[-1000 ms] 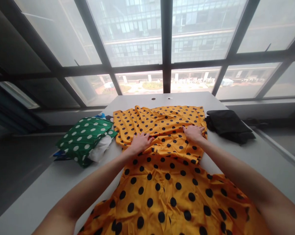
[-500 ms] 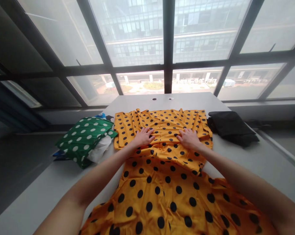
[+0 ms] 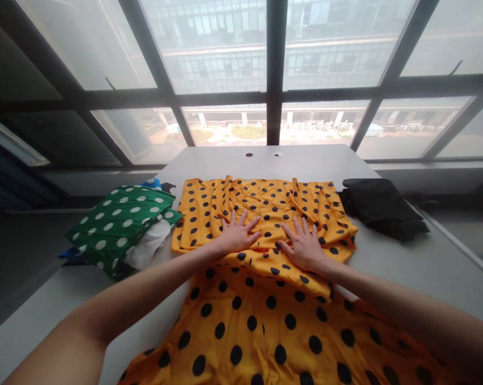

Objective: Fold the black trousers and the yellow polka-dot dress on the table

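An orange dress with black polka dots [image 3: 261, 305] is spread over the white table, its wide skirt running down past the bottom of the view. Its upper part lies in a broad, creased band near the middle. My left hand [image 3: 238, 233] rests flat on that band, left of centre, fingers spread. On the right half, my right hand [image 3: 303, 246] presses on the same cloth with its fingers apart. Just below both hands the fabric bunches in a crosswise fold. Neither hand grips anything.
A folded green cloth with white dots [image 3: 121, 222] lies at the left, over white and blue pieces. Folded black cloth [image 3: 381, 206] sits at the right. The white table [image 3: 305, 160] has two cable holes at its far end, before large framed windows [image 3: 221, 53].
Both hands have slid slightly towards me over the cloth, and their fingers are spread wider. The dress's upper part lies a little flatter and wider. The view has shifted slightly.
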The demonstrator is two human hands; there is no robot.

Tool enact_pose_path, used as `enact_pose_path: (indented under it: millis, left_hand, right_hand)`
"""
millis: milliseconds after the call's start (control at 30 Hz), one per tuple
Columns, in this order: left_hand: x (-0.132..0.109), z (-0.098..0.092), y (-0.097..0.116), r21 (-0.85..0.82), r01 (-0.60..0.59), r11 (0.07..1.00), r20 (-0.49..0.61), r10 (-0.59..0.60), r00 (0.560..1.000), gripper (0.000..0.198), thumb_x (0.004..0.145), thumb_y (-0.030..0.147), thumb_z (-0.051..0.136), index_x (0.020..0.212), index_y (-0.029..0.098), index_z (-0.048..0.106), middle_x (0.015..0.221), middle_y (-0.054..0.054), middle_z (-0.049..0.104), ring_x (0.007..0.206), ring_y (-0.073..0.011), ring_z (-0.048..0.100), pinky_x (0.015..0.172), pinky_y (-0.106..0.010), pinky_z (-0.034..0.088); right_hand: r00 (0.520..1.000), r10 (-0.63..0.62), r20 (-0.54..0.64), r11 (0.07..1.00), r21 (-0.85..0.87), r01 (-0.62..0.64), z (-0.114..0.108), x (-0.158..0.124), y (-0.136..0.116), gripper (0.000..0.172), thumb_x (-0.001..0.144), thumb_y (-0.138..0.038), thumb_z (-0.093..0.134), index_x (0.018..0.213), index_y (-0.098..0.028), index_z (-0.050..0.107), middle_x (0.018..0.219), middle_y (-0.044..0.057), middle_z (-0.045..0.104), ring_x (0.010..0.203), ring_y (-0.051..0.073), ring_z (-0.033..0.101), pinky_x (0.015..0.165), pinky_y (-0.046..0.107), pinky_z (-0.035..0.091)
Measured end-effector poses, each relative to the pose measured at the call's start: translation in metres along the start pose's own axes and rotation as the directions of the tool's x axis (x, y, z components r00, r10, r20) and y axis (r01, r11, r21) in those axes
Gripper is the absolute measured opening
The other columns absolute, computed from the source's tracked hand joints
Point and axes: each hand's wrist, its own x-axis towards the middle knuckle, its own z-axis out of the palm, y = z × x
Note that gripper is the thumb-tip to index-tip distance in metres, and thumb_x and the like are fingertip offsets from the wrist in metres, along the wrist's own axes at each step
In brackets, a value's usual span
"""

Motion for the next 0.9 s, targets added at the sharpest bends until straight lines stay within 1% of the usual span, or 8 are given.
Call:
enact_pose_path:
  millis: [100, 267, 367, 467, 600, 667, 767, 900]
  left_hand:
    - [0.048, -0.009, -0.007, 0.003, -0.036, 0.999, -0.03, 0.036, 0.999, 0.068, 0.097, 0.072, 0.048, 0.159, 0.043, 0.043, 0.175, -0.009, 0.02, 0.155, -0.0577, 0.009, 0.108, -0.087, 0.015]
    - [0.15, -0.064, -0.007, 0.034, 0.012, 0.999, -0.157, -0.006, 0.988, 0.052, 0.108, 0.041, 0.048, 0.154, 0.019, 0.05, 0.165, -0.017, 0.039, 0.152, -0.0415, 0.029, 0.12, -0.071, 0.017]
    - [0.17, -0.089, 0.013, 0.04, 0.029, 0.999, -0.291, -0.016, 0.957, 0.049, 0.109, 0.024, 0.037, 0.155, 0.01, 0.046, 0.163, -0.022, 0.039, 0.152, -0.0349, 0.033, 0.123, -0.061, 0.023]
    - [0.146, -0.087, 0.038, 0.065, -0.041, 0.997, -0.321, 0.06, 0.945, 0.046, 0.107, 0.026, 0.041, 0.15, 0.018, 0.054, 0.159, -0.014, 0.048, 0.147, -0.0301, 0.042, 0.125, -0.052, 0.027]
    - [0.07, -0.055, 0.05, 0.1, -0.106, 0.989, -0.223, 0.127, 0.967, 0.05, 0.104, 0.041, 0.049, 0.153, 0.029, 0.053, 0.162, -0.01, 0.046, 0.151, -0.0364, 0.037, 0.122, -0.06, 0.029]
    - [0.027, -0.036, 0.043, 0.101, -0.065, 0.993, -0.143, 0.079, 0.987, 0.06, 0.104, 0.053, 0.046, 0.16, 0.034, 0.042, 0.169, -0.009, 0.035, 0.155, -0.0419, 0.027, 0.121, -0.07, 0.022]
    - [-0.026, -0.011, 0.026, 0.123, 0.015, 0.992, -0.123, 0.0, 0.992, 0.065, 0.102, 0.063, 0.043, 0.163, 0.043, 0.034, 0.173, -0.005, 0.027, 0.158, -0.0461, 0.014, 0.119, -0.078, 0.012]
    - [-0.05, 0.004, 0.0, 0.094, 0.058, 0.994, -0.083, -0.05, 0.995, 0.065, 0.102, 0.069, 0.036, 0.163, 0.048, 0.031, 0.175, -0.004, 0.019, 0.16, -0.045, 0.008, 0.117, -0.079, 0.01]
  right_hand:
    - [0.999, 0.03, -0.019, 0.999, 0.016, -0.03, -0.003, 0.048, 0.014, 0.076, 0.1, -0.074, 0.033, 0.166, -0.035, 0.031, 0.176, 0.01, 0.014, 0.159, 0.043, 0.009, 0.122, 0.07, 0.009]
    - [0.998, 0.065, 0.02, 0.998, 0.024, -0.065, -0.049, 0.165, 0.046, 0.068, 0.105, -0.058, 0.038, 0.164, -0.024, 0.036, 0.175, 0.013, 0.018, 0.16, 0.035, 0.012, 0.125, 0.058, 0.016]
    - [0.995, 0.098, -0.031, 0.995, 0.031, -0.097, -0.074, 0.194, 0.049, 0.065, 0.108, -0.049, 0.031, 0.166, -0.018, 0.031, 0.174, 0.016, 0.016, 0.161, 0.032, 0.01, 0.126, 0.059, 0.014]
    - [0.99, 0.098, -0.105, 0.995, 0.046, -0.093, -0.077, 0.17, 0.031, 0.063, 0.108, -0.045, 0.029, 0.164, -0.016, 0.035, 0.175, 0.015, 0.015, 0.161, 0.031, 0.008, 0.127, 0.056, 0.013]
    - [0.996, 0.08, -0.039, 0.994, 0.081, -0.076, -0.055, 0.085, 0.005, 0.066, 0.106, -0.051, 0.035, 0.163, -0.017, 0.037, 0.174, 0.018, 0.018, 0.16, 0.036, 0.011, 0.125, 0.059, 0.015]
    - [0.997, 0.077, 0.005, 0.995, 0.065, -0.077, -0.04, 0.037, 0.0, 0.071, 0.105, -0.056, 0.037, 0.165, -0.018, 0.033, 0.174, 0.018, 0.017, 0.161, 0.038, 0.009, 0.125, 0.062, 0.011]
    - [0.993, 0.103, 0.051, 0.993, 0.048, -0.106, -0.019, -0.018, 0.003, 0.074, 0.104, -0.059, 0.038, 0.167, -0.022, 0.029, 0.175, 0.017, 0.011, 0.161, 0.039, 0.002, 0.124, 0.065, 0.005]
    - [0.993, 0.11, 0.032, 0.992, 0.064, -0.112, -0.009, -0.03, 0.009, 0.074, 0.104, -0.063, 0.034, 0.167, -0.026, 0.028, 0.176, 0.015, 0.008, 0.161, 0.036, 0.003, 0.125, 0.062, 0.002]
